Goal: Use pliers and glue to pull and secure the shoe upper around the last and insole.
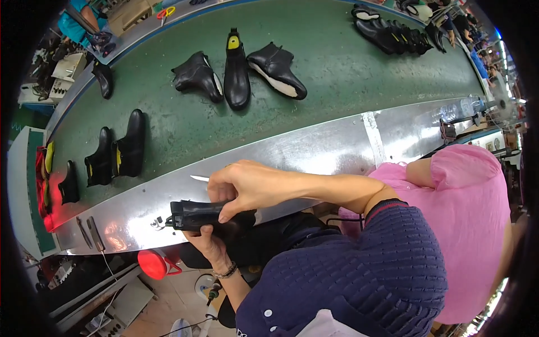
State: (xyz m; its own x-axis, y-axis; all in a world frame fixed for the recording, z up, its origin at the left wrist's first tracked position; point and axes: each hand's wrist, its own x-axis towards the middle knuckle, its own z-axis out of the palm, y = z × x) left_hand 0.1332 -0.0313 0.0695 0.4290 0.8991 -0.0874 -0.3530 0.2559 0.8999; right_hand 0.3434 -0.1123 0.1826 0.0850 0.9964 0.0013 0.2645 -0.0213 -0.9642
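Note:
A black ankle boot [193, 214] lies sideways above the near metal edge, its open top facing left. My left hand [209, 247] is closed on it from below, with the thumb against its near side. My right hand [238, 182] is over the boot's far side, its thumb resting on the black leather. The curled fingers of that hand hold a slim white pointed tool [199, 178], whose tip sticks out to the left. The boot's toe end is mostly hidden by my hands and blends into dark clothing.
On the green belt [185, 135] stand three black boots [237, 78] in the middle, several more [130, 146] at left and a row [387, 33] at far right. Two hand tools [94, 233] lie on the metal ledge. A person in pink [466, 224] is close at right.

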